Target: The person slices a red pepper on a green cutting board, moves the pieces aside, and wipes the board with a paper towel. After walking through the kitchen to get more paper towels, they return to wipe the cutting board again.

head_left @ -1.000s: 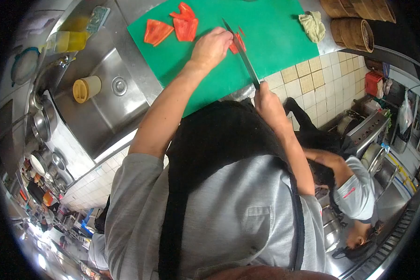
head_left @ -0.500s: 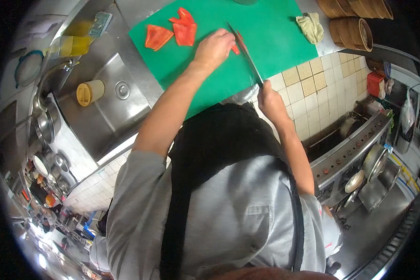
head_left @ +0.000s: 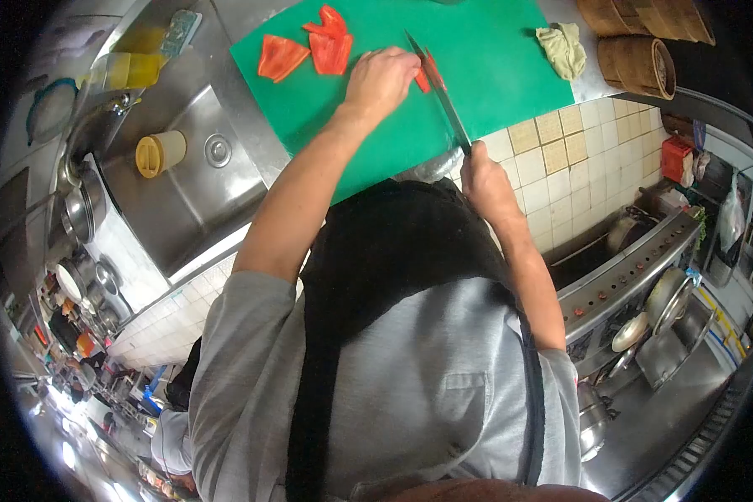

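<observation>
My right hand [head_left: 487,180] is wrapped round the handle of a knife [head_left: 448,109], whose blade points away from me over the green cutting board [head_left: 502,58]. Just left of the blade, my left hand [head_left: 382,79] has its fingers bent together, pressing a red pepper piece [head_left: 422,80] on the board; the fingertips partly cover it. A little red shows along the blade's right side too. Farther left on the board lie a flat red pepper piece [head_left: 281,58] and another red piece [head_left: 330,52] with a smaller one against it.
A crumpled pale cloth [head_left: 562,50] lies at the board's right edge, beside bamboo steamers [head_left: 636,67]. To the left is a steel sink [head_left: 176,222] holding a yellow-lidded container [head_left: 160,154]. A stove [head_left: 627,280] stands at the right. Another person [head_left: 172,439] is partly visible at lower left.
The camera view has shifted slightly. My left hand and the knife remain at the red piece, with only small movements. The other person's clothing at lower right has gone from view, and a metal pot shows there.
</observation>
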### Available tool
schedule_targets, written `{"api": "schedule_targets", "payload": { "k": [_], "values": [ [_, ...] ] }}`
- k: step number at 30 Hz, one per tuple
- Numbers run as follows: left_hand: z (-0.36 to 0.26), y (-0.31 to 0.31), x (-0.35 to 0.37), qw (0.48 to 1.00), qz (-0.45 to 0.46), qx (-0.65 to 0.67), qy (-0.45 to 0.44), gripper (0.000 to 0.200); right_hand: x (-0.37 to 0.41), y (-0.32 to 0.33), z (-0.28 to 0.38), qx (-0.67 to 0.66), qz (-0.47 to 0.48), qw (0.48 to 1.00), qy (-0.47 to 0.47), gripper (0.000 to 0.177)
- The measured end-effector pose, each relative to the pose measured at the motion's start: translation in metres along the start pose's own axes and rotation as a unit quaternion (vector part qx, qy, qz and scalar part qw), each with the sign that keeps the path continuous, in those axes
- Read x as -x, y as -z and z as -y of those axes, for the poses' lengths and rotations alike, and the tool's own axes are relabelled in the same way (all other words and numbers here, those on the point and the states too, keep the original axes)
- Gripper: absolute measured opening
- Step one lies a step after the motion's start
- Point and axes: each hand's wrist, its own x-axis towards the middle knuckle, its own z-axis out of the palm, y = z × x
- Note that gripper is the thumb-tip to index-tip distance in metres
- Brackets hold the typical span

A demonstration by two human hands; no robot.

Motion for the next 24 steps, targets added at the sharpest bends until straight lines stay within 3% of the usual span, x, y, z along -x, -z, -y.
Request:
{"api": "schedule_targets", "payload": {
  "k": [9, 14, 17, 24],
  "values": [
    [-0.007, 0.000, -0.003, 0.999, 0.015, -0.026, 0.023, 0.015, 0.011, -0.001, 0.001, -0.003, -0.001, 1.000, 0.000, 0.015],
    [-0.005, -0.003, -0.001, 0.999, -0.001, -0.020, 0.026, 0.015, 0.012, -0.011, -0.007, -0.022, 0.050, 0.998, -0.028, 0.019],
    [0.000, -0.006, 0.003, 1.000, -0.020, -0.005, 0.009, 0.015, -0.013, -0.023, -0.003, -0.022, 0.006, 1.000, 0.013, 0.018],
    [-0.001, -0.005, 0.004, 1.000, -0.022, -0.016, 0.003, 0.015, -0.008, -0.006, 0.010, -0.009, 0.018, 1.000, -0.018, 0.018]
  ]
}}
